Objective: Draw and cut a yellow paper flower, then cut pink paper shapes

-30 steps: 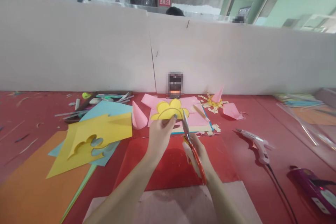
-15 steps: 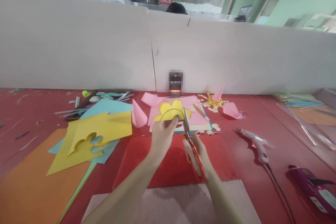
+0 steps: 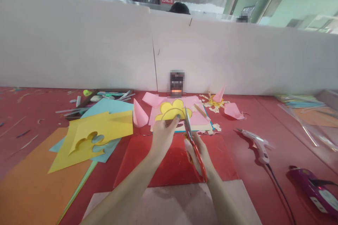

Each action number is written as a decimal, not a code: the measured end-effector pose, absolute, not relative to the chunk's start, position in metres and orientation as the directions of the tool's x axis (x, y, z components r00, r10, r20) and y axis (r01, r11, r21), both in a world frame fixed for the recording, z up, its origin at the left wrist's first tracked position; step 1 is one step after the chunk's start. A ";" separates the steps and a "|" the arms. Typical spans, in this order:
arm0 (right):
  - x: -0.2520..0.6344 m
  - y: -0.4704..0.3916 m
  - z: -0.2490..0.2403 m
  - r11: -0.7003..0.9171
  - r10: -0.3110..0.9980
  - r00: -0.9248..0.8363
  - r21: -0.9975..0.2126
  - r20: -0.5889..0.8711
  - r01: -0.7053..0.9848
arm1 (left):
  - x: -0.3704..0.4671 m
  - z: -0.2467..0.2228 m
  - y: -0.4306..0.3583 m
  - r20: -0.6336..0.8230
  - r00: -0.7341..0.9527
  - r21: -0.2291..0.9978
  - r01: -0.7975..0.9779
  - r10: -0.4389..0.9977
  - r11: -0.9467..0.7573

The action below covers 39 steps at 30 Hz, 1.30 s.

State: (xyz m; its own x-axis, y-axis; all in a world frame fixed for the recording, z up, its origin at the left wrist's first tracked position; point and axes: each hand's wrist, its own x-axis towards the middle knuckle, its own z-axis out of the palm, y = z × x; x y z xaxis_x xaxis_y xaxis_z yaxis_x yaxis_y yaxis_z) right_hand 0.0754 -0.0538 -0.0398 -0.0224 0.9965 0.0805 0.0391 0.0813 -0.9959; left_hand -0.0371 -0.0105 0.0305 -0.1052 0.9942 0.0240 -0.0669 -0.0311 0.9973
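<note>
My left hand (image 3: 164, 133) pinches a yellow paper flower (image 3: 169, 108) by its near edge, thumb on top. In my right hand (image 3: 200, 149) is a pair of red-handled scissors (image 3: 195, 156), their blades pointing away from me at the flower's right side. Whether the blades touch the paper I cannot tell. Beneath the flower lie pink paper sheets (image 3: 194, 102). A pink paper cone (image 3: 139, 114) stands to the left of them. Yellow paper (image 3: 116, 123) with a scalloped cut-out rests further left.
At right lie a hot glue gun (image 3: 257, 144) and a purple power strip (image 3: 314, 190). A pink cone on a yellow flower (image 3: 218, 98) sits behind. A tray of pens (image 3: 105, 96) stands back left. A white partition (image 3: 79, 49) closes off the table's far side.
Both hands, the flower and the scissors keep nearly the same position. The whole view shifts very slightly.
</note>
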 end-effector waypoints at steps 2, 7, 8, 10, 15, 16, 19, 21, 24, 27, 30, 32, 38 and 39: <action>0.076 -0.054 -0.040 0.078 0.997 -0.017 -0.996 0.078 0.040 | -0.038 0.030 -0.010 0.024 -0.104 0.998 -0.060 0.994 -0.030; 0.077 -0.054 -0.038 0.066 0.998 -0.012 -0.996 0.066 0.054 | -0.041 0.027 -0.010 0.055 -0.067 0.998 -0.032 0.996 -0.057; 0.077 -0.054 -0.037 0.065 0.998 -0.012 -0.996 0.064 0.055 | -0.042 0.026 -0.009 0.054 -0.062 0.998 -0.030 0.997 -0.056; 0.077 -0.054 -0.036 0.063 0.998 -0.010 -0.996 0.062 0.056 | -0.043 0.024 -0.008 0.051 -0.057 0.998 -0.038 0.997 -0.053; 0.078 -0.053 -0.037 0.064 0.998 0.000 -0.996 0.064 0.057 | -0.045 0.021 -0.005 0.055 -0.036 0.996 -0.069 0.998 -0.057; 0.078 -0.053 -0.038 0.068 0.998 0.002 -0.996 0.068 0.062 | -0.046 0.022 -0.005 0.055 -0.028 0.996 -0.062 0.998 -0.057; 0.079 -0.052 -0.039 0.080 0.997 0.006 -0.994 0.080 0.076 | -0.049 0.024 -0.003 0.059 -0.022 0.998 -0.008 0.998 -0.059; 0.079 -0.052 -0.039 0.076 0.997 -0.002 -0.994 0.076 0.074 | -0.050 0.025 -0.003 0.059 -0.032 0.998 0.026 0.998 -0.058; 0.079 -0.053 -0.037 0.049 0.998 -0.032 -0.997 0.047 0.064 | -0.050 0.025 -0.002 0.056 -0.039 0.998 0.008 0.998 -0.056; 0.080 -0.054 -0.034 0.025 0.999 -0.047 -0.998 0.023 0.050 | -0.049 0.025 -0.002 0.062 -0.037 0.998 -0.018 0.997 -0.062; 0.081 -0.055 -0.032 0.022 0.997 -0.072 -0.999 0.018 0.044 | -0.050 0.026 -0.001 0.064 -0.034 0.998 -0.013 0.997 -0.064; 0.082 -0.054 -0.031 0.026 0.997 -0.074 -0.999 0.022 0.047 | -0.050 0.028 -0.001 0.058 -0.042 0.998 -0.011 0.997 -0.058; 0.083 -0.055 -0.032 0.011 0.997 -0.078 -0.999 0.007 0.045 | -0.050 0.029 -0.002 0.067 -0.060 0.998 0.009 0.996 -0.067; 0.082 -0.055 -0.032 0.004 0.997 -0.077 -0.999 0.000 0.043 | -0.050 0.028 -0.001 0.074 -0.060 0.997 -0.004 0.995 -0.074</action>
